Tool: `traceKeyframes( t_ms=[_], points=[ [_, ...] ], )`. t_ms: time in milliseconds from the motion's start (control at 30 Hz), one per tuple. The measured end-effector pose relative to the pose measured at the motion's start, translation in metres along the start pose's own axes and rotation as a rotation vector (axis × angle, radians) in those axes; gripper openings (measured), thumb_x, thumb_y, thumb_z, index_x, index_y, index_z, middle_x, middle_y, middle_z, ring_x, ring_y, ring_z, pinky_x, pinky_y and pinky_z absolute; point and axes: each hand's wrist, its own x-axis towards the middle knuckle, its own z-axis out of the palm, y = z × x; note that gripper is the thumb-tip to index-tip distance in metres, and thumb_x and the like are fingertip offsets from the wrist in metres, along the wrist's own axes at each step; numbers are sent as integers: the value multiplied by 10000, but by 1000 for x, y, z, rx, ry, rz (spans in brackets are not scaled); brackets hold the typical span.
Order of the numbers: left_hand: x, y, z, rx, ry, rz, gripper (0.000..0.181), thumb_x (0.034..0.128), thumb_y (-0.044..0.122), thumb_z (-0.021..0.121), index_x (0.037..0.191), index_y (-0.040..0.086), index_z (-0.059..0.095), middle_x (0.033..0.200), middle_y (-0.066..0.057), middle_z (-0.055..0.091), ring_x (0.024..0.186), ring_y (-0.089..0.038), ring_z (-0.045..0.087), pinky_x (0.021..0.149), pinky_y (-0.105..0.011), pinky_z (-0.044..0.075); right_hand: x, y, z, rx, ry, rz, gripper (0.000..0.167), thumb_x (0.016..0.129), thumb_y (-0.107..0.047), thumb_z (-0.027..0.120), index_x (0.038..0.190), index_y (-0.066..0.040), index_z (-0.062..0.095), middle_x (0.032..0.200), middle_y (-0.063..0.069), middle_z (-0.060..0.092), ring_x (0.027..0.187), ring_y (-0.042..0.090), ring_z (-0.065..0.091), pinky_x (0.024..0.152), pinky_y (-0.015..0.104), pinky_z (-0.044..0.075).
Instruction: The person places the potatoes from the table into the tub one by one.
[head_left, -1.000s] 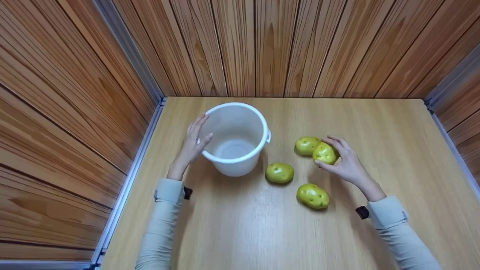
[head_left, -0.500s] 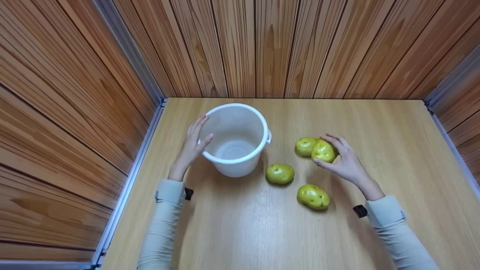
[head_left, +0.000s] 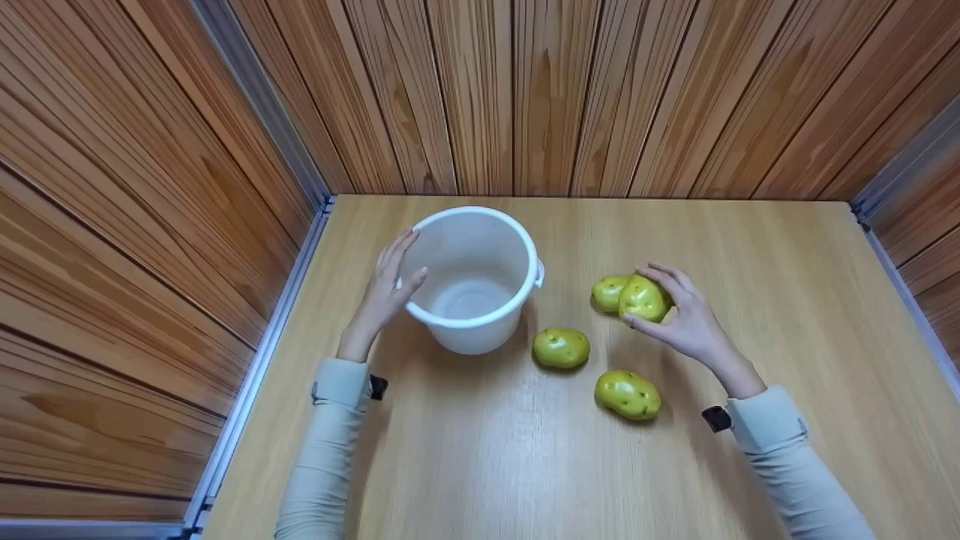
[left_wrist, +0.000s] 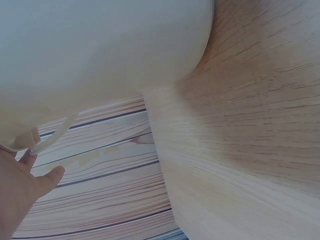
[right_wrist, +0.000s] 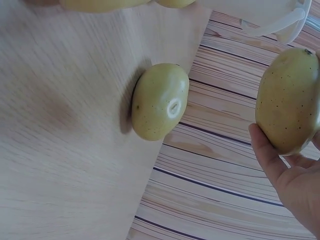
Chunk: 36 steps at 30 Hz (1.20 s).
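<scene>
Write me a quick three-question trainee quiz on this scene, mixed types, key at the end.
1. Multiple choice: besides the glossy, yellow-green, oval potato in the right hand, how many more rest on the light-brown, wood-grained table?
A) two
B) three
C) five

2. Short answer: which hand is at the white, round, plastic bucket?

3. True or false: a potato lies inside the bucket.

Key:
1. B: the bucket-side potato, the front potato and the partly hidden rear potato.
2. The left hand.
3. False; the head view shows the bucket's bare inside.
</scene>
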Motion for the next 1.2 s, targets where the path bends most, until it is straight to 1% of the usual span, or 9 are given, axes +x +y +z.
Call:
traceKeyframes(
  t_ms=[100, 200, 467, 733, 833, 867, 967, 1100, 1200],
  points=[
    [0, 0, 0, -8, -1, -14, 653, 877, 447, 549, 1450, 246, 307, 1528, 43, 230, 1403, -220, 171, 1067, -606, 208, 1, 0, 1, -1, -3, -3, 691, 713, -291, 794, 1329, -208, 492, 1378, 113, 403, 1235, 351, 413, 907, 547, 415],
    [-1, 0, 0, -17, -2, -26, 642, 883, 416, 549, 1452, 256, 298, 1527, 76, 219, 1405, -211, 166, 1069, -603, 206, 2, -1, 1, 2, -7, -3, 695, 717, -291, 791, 1333, -185, 487, 1384, 111, 397, 1234, 351, 415, 904, 547, 421],
    [-1, 0, 0, -14, -1, -28, 631, 885, 372, 549, 1452, 260, 298, 1527, 53, 228, 1404, -219, 170, 1064, -609, 207, 4, -6, 1, 21, -10, -8, 695, 726, -280, 785, 1345, -251, 470, 1390, 98, 387, 1210, 319, 435, 881, 505, 445],
    [-1, 1, 0, -11, -8, -41, 675, 868, 539, 511, 1455, 296, 282, 1527, 97, 209, 1408, -237, 161, 1061, -611, 214, 7, -11, 0, 33, -7, -1, 689, 735, -281, 778, 1347, -251, 464, 1400, 84, 379, 1218, 301, 425, 894, 484, 437],
    [0, 1, 0, -4, -4, -26, 652, 877, 473, 533, 1453, 288, 290, 1527, 46, 231, 1404, -248, 167, 1062, -614, 204, 9, -13, 1, 31, 2, -11, 686, 729, -273, 783, 1341, -250, 474, 1400, 77, 387, 1217, 278, 436, 917, 309, 438],
    [0, 1, 0, 0, -3, -27, 644, 879, 445, 542, 1452, 289, 292, 1527, 29, 237, 1404, -243, 165, 1065, -612, 198, 10, -14, 1, 31, 6, -17, 686, 727, -268, 785, 1339, -239, 479, 1399, 77, 390, 1212, 270, 444, 907, 244, 430],
    [0, 1, 0, 14, -8, -36, 642, 881, 449, 541, 1452, 300, 288, 1527, -4, 241, 1405, -236, 155, 1071, -610, 179, 13, -18, 2, 33, 15, -39, 687, 717, -251, 793, 1334, -227, 490, 1396, 78, 401, 1197, 251, 463, 849, 88, 376],
    [-1, 2, 0, 10, -19, -71, 698, 853, 593, 496, 1454, 317, 272, 1533, 62, 208, 1414, -228, 128, 1072, -618, 167, 15, -21, 4, 34, 12, -48, 693, 717, -259, 793, 1337, -251, 483, 1400, 71, 400, 1182, 241, 472, 836, 108, 394],
    [-1, 2, 0, 0, -20, -81, 715, 845, 617, 487, 1455, 315, 270, 1531, 90, 200, 1415, -228, 127, 1067, -624, 173, 16, -22, 5, 37, 6, -49, 696, 720, -263, 791, 1340, -267, 476, 1403, 66, 396, 1160, 232, 481, 816, 134, 410]
  ],
)
